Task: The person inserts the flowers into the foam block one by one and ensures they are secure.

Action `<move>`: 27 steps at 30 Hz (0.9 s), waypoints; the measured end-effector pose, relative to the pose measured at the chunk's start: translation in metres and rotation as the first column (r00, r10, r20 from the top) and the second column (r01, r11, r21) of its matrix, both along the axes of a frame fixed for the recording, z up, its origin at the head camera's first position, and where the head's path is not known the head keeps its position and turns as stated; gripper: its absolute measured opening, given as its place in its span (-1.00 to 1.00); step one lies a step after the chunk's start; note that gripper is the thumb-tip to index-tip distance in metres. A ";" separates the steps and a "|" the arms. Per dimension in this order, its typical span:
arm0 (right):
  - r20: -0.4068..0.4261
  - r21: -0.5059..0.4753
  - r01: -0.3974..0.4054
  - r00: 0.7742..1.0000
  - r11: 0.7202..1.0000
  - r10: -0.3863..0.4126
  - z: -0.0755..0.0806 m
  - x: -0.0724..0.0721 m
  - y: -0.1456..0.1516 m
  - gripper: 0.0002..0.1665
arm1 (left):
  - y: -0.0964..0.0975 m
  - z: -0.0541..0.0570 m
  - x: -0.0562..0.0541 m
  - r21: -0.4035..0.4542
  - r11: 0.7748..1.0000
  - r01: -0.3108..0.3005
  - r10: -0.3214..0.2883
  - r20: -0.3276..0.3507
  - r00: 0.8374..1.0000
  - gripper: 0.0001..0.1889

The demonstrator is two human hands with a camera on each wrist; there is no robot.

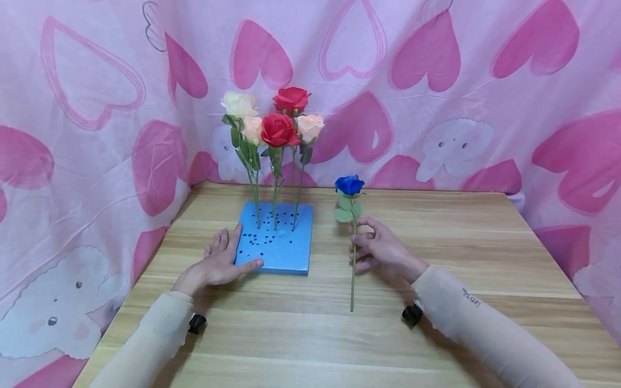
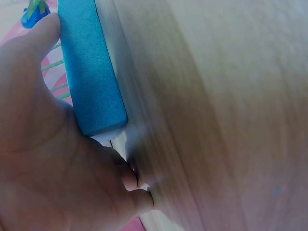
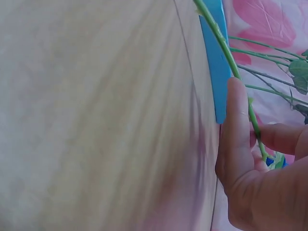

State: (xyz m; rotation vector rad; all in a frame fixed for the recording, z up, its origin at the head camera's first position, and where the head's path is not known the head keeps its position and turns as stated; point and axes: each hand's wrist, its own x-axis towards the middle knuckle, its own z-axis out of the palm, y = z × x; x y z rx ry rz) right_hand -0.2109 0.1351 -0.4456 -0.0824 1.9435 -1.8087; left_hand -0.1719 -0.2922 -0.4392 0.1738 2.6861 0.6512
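Observation:
In the head view my right hand pinches the green stem of a blue rose, held upright with the bloom on top and the lower stem hanging below the fingers. The right wrist view shows the rose stem running between thumb and fingers. My left hand rests against the left side of a blue foam block, fingers spread, with the thumb over its front edge. Its side face fills part of the left wrist view. Several small holes dot the block's top.
Several roses stand in the block: two red roses, a white rose and two pale peach ones. The block lies on a wooden table. Behind and beside the table hangs a pink heart-print curtain.

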 end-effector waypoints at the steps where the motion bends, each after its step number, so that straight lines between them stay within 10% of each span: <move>1: -0.006 -0.007 0.002 1.000 1.000 -0.002 0.001 0.000 0.001 -0.34 | 0.000 0.000 0.000 -0.001 1.000 -0.001 0.001 0.001 1.000 0.35; 27: -0.205 -0.051 0.140 0.967 0.989 -0.148 0.035 -0.019 0.003 -0.38 | 0.000 0.000 0.001 -0.004 1.000 -0.009 0.009 0.001 1.000 0.37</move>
